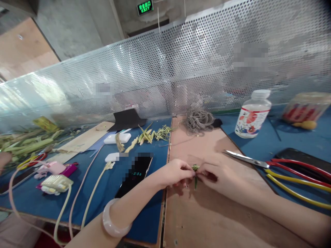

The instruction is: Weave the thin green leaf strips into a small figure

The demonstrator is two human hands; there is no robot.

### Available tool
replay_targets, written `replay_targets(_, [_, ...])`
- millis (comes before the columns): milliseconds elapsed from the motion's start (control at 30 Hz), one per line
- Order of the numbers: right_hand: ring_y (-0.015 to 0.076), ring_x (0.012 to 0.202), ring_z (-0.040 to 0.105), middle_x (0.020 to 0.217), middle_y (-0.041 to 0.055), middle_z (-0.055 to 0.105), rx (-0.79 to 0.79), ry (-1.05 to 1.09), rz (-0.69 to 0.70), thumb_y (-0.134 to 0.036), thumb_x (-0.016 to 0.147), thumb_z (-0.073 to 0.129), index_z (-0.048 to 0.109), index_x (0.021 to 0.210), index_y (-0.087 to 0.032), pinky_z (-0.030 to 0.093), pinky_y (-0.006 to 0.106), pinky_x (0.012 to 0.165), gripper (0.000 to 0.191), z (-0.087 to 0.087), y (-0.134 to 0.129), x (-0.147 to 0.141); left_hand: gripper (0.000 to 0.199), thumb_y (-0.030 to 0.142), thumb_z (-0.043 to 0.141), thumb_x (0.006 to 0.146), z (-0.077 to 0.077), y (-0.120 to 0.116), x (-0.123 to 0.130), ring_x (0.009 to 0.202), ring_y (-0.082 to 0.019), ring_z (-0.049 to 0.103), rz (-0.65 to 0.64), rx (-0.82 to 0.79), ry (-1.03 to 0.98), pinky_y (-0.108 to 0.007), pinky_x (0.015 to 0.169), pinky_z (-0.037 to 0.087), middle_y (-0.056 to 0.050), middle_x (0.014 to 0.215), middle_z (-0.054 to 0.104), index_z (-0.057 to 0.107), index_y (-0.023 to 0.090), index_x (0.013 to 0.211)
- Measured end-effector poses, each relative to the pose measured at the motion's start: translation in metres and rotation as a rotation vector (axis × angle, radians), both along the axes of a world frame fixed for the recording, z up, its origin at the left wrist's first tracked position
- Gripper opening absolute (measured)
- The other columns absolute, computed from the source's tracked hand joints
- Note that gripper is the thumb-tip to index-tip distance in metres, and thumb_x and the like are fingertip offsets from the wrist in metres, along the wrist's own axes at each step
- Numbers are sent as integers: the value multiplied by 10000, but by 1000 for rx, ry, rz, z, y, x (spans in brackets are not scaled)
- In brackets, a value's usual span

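Note:
My left hand [177, 173] and my right hand [217, 174] meet over the brown wooden board. Between their pinched fingertips is a small green plant piece [195, 167]. A leafy tip shows above the fingers and a narrow green strip hangs below; the fingers hide its middle. A pale bangle [115, 218] circles my left wrist. Right of my right hand lie scissors [263, 164] with red and yellow handles, blades apart, pointing left. A black phone [136, 175] rests under my left forearm. Beyond my hands sits a tangled bundle of grey cord [199, 122].
A white bottle [252, 115] and a jar [305, 110] stand at the right. Pale plant pieces [146, 136] lie behind the phone. Cables run from a power adapter [57, 185] at left. A perforated metal screen [144, 69] borders the back. Another person's hand [4, 159] shows far left.

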State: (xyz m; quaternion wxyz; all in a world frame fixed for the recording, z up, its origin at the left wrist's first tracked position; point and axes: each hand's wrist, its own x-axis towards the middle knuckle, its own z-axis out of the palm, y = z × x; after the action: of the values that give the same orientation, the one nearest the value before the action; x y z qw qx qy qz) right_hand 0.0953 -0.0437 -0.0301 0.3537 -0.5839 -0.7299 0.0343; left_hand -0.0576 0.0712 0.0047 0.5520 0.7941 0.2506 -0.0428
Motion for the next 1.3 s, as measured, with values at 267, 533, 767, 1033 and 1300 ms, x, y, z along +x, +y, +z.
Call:
replay_targets(267, [115, 568, 480, 625, 3, 514, 27, -18, -16, -109, 774, 475, 561, 677, -166, 387, 224, 535, 141, -1, 1, -1, 316, 411, 521, 715, 0, -1, 0, 440, -71, 471, 1, 5, -24, -158, 355, 281, -17, 587, 537, 598, 108, 766])
replay_targets(533, [115, 559, 496, 624, 8, 545, 21, -12, -50, -78, 748, 498, 583, 687, -167, 394, 218, 527, 138, 3, -1, -2, 308, 409, 525, 711, 2, -2, 0, 435, -69, 476, 17, -16, -25, -170, 357, 290, -33, 648, 567, 597, 116, 772])
replay_targets(767, [117, 536, 489, 588, 4, 534, 51, -48, -67, -113, 747, 499, 578, 645, -173, 389, 222, 512, 142, 7, 0, -1, 364, 433, 575, 679, 0, -1, -1, 431, -56, 471, 8, -18, -15, -161, 361, 289, -25, 669, 580, 629, 131, 874])
replay_targets(1033, [123, 535, 485, 575, 8, 533, 7, -34, -99, -157, 777, 498, 614, 673, -168, 383, 231, 508, 156, 4, 1, -1, 282, 374, 544, 713, 4, -5, 0, 370, -41, 407, 58, -6, -32, -154, 338, 275, 12, 556, 530, 617, 126, 827])
replay_targets(1300, [125, 539, 495, 590, 12, 555, -26, -37, -95, -212, 817, 478, 635, 705, -181, 391, 240, 509, 195, 10, 0, 1, 250, 374, 555, 703, 8, -10, 1, 371, -41, 392, 135, -4, -19, -141, 324, 255, 28, 526, 504, 586, 140, 786])
